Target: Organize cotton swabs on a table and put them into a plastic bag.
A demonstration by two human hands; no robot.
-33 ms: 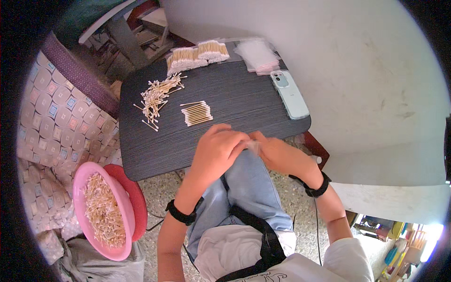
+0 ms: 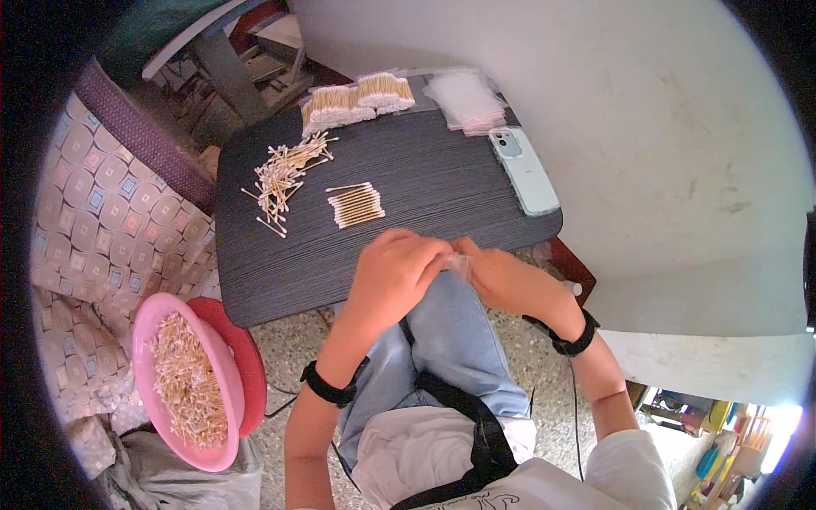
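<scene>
My left hand (image 2: 398,276) and my right hand (image 2: 501,276) meet above my lap at the table's near edge. Both are closed on a small clear plastic bag (image 2: 459,266), most of it hidden by the fingers. Just beyond my left hand, a neat row of cotton swabs (image 2: 357,206) with wooden sticks lies on the dark table (image 2: 425,161). A loose heap of cotton swabs (image 2: 285,178) is farther left. Packed bundles of swabs (image 2: 357,100) sit at the far edge, beside a stack of clear flat bags (image 2: 466,100).
A pale phone (image 2: 524,172) lies near the table's right edge, close to the wall (image 2: 671,170). At lower left, a pink basin (image 2: 235,387) full of swabs rests on a red stool (image 2: 253,374). Patterned fabric (image 2: 119,204) hangs at left.
My left hand has dipped very slightly, and a little more of the clear bag shows between my hands. The things on the table have not moved.
</scene>
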